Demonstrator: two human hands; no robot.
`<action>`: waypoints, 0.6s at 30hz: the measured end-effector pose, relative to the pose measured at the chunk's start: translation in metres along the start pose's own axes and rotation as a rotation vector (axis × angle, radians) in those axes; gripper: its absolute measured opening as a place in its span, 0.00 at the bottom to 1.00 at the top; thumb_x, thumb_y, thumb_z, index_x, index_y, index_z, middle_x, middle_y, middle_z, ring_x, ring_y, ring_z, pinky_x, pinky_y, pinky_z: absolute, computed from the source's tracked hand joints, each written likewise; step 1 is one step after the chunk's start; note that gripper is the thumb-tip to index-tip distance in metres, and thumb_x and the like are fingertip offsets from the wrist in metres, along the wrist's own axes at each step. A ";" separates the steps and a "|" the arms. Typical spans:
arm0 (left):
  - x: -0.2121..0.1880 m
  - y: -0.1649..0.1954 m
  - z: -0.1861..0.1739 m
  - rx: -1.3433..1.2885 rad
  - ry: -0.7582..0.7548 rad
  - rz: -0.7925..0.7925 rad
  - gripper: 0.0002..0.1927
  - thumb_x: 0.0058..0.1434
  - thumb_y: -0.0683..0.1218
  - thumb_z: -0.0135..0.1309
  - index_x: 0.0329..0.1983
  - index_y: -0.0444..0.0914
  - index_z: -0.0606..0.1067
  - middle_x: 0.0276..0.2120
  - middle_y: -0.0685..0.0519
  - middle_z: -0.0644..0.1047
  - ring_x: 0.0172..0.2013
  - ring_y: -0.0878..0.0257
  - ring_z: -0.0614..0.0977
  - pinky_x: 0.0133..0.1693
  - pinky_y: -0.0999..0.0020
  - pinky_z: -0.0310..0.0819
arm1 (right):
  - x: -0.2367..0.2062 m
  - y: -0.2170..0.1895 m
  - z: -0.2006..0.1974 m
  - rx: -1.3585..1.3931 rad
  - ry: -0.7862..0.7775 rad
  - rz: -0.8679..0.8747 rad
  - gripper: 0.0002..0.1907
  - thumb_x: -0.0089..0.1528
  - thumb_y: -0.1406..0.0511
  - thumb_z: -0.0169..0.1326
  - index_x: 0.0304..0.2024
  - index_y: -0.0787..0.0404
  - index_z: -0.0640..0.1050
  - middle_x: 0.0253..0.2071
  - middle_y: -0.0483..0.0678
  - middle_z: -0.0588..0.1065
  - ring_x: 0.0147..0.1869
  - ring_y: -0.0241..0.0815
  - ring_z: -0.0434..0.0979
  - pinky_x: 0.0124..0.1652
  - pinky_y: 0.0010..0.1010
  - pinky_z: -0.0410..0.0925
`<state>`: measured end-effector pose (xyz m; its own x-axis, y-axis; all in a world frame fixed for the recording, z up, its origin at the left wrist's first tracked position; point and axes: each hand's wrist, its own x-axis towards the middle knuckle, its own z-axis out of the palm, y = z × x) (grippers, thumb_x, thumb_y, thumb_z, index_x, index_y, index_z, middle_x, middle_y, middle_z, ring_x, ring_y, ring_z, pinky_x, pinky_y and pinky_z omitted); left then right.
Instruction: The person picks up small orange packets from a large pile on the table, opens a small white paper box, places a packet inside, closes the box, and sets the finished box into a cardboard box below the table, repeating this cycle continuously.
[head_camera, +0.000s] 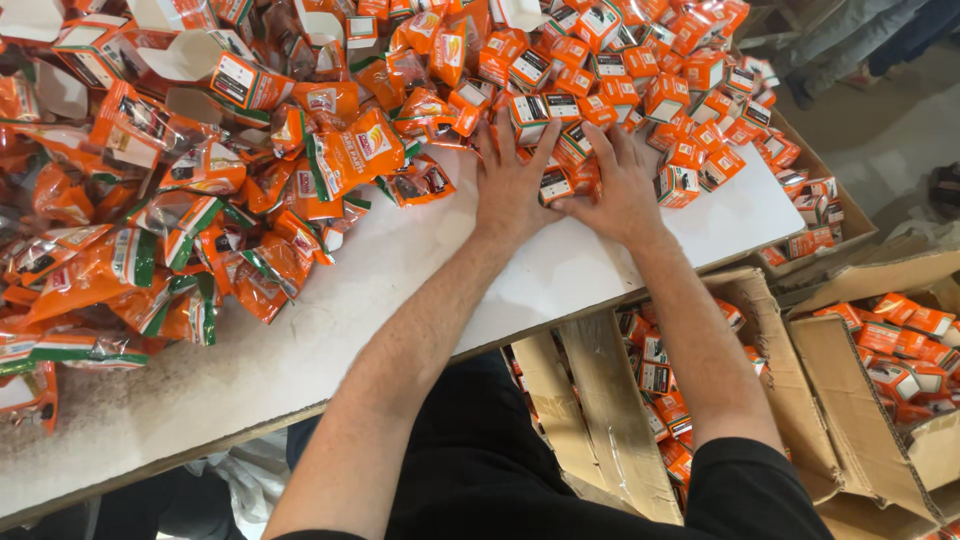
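Boxes (556, 182), small and orange, are cupped at the near edge of a heap (640, 70) by the left hand (513, 185) and the right hand (622, 190), both laid flat with fingers spread, thumbs close together around one box. Orange pouches (150, 250) are piled to the left on the white surface (330, 320). More boxes are seen in the cardboard cartons (800, 340) below the surface's right edge.

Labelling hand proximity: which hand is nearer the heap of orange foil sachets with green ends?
Left. The left hand lies flat just right of the heap of orange foil sachets; the right hand lies beyond it, further right, on small orange cardboard boxes.
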<state>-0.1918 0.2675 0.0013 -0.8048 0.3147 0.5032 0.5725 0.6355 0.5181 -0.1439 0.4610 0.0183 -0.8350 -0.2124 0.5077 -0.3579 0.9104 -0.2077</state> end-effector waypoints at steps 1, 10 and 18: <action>0.003 -0.001 0.001 0.005 -0.004 -0.004 0.67 0.29 0.61 0.79 0.74 0.60 0.54 0.73 0.34 0.42 0.71 0.23 0.45 0.60 0.23 0.60 | 0.003 0.005 0.003 -0.020 -0.003 0.015 0.60 0.50 0.46 0.72 0.77 0.53 0.56 0.71 0.68 0.60 0.75 0.71 0.58 0.68 0.60 0.56; -0.061 0.020 -0.070 -0.039 -0.043 0.187 0.53 0.43 0.55 0.74 0.72 0.50 0.61 0.71 0.36 0.53 0.70 0.32 0.56 0.63 0.31 0.58 | 0.005 -0.013 -0.010 -0.142 0.085 -0.015 0.57 0.51 0.45 0.70 0.75 0.56 0.60 0.71 0.70 0.59 0.74 0.72 0.57 0.66 0.62 0.54; -0.084 -0.047 -0.219 -0.005 0.152 0.163 0.29 0.55 0.45 0.67 0.61 0.38 0.73 0.62 0.38 0.70 0.60 0.41 0.74 0.60 0.51 0.70 | 0.020 -0.136 0.054 0.140 -0.008 -0.347 0.24 0.64 0.58 0.62 0.61 0.55 0.73 0.60 0.52 0.71 0.67 0.56 0.70 0.61 0.47 0.66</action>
<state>-0.1171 0.0568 0.0858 -0.6687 0.3032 0.6789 0.6943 0.5815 0.4241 -0.1343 0.3139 0.0111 -0.6571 -0.5032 0.5612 -0.6735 0.7263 -0.1373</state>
